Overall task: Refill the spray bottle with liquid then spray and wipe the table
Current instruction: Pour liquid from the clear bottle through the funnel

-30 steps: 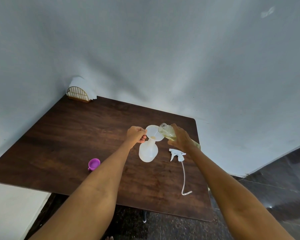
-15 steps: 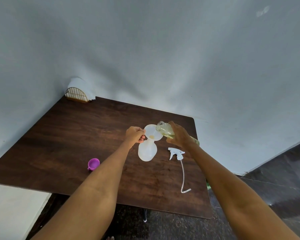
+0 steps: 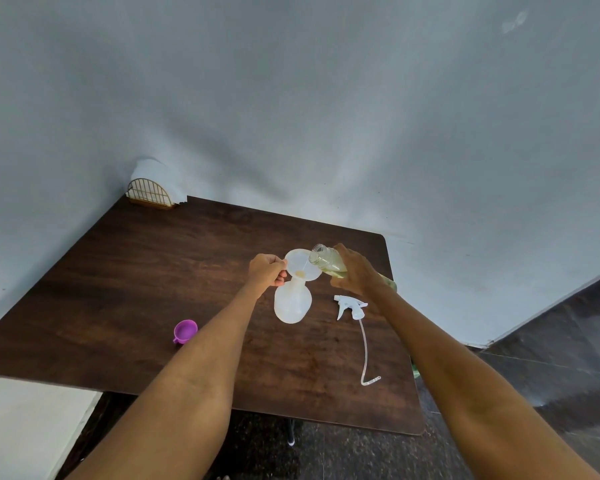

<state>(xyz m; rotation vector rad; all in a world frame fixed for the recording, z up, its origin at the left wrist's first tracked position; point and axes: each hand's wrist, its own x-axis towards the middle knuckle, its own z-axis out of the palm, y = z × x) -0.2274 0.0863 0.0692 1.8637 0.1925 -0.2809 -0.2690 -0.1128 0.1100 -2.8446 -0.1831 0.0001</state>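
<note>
Two hands work over the white spray bottle (image 3: 292,304), which stands upright near the middle of the dark wooden table (image 3: 118,289) with a white funnel (image 3: 303,265) seated in its neck. The left hand (image 3: 266,270) has its fingers pinched on the funnel's rim, on the bottle's left. The right hand (image 3: 355,270) is wrapped around a clear refill bottle (image 3: 329,262) of yellowish liquid, tipped so its open mouth hangs over the funnel's right edge; a thin stream appears to run into the bowl. The trigger head (image 3: 351,305) with its dip tube lies on the table just right of the spray bottle, and a purple cap (image 3: 185,330) sits well to the left. Tipping further could outrun the narrow funnel and overflow, and a slipped pinch would tilt the funnel and spill liquid.
</note>
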